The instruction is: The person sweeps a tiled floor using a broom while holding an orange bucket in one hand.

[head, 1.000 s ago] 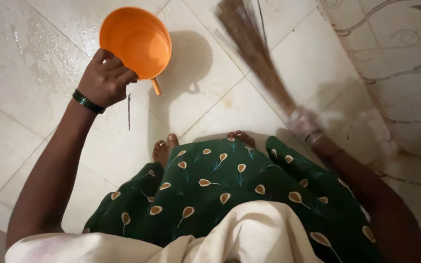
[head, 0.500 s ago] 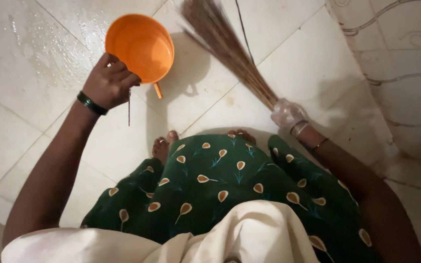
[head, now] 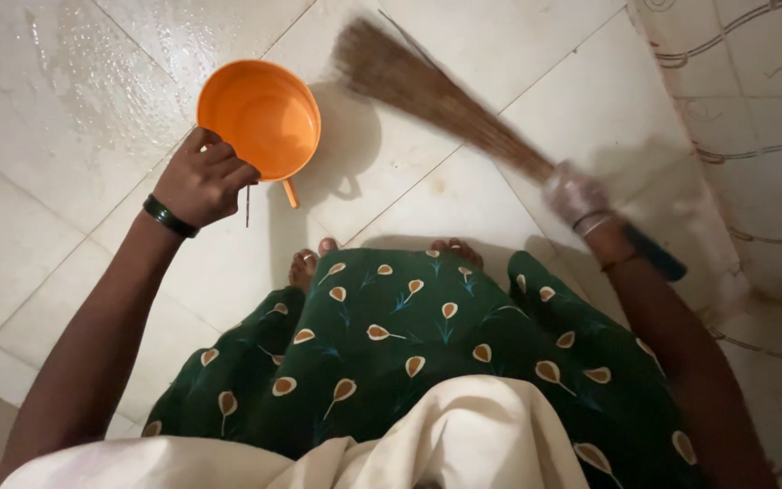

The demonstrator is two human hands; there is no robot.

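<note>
The orange mug (head: 260, 118) was held over the pale floor tiles (head: 65, 100), toward the upper left of the head view, its round mouth facing up at me and its short handle pointing down beside the wrist. The left hand (head: 201, 181) gripped it at the lower rim, the fingers (head: 224, 167) curled tightly together around the edge; a dark bangle (head: 169, 217) sat on that wrist. To the right, the broom (head: 445, 100) lay slanted across the tiles, its brown bristle end fanned out near the top centre, just beside the mug, and its dark handle end (head: 658, 258) showed past the wrist. The right hand (head: 576, 195) was wrapped around the bound neck of the broom, but I could not tell how its fingers lay, since the hand was blurred; thin bangles (head: 595, 222) circled that wrist. Below the hands I saw the dark green patterned garment (head: 409, 353) with a cream cloth (head: 445, 435) over it, and bare toes (head: 305, 263) at its hem. The tiles were large, off-white squares with thin joints, glistening wet in the upper left, and the mug cast a sharp shadow (head: 346, 154) on them. A patterned tiled wall (head: 753, 109) with curling lines rose at the right edge.
</note>
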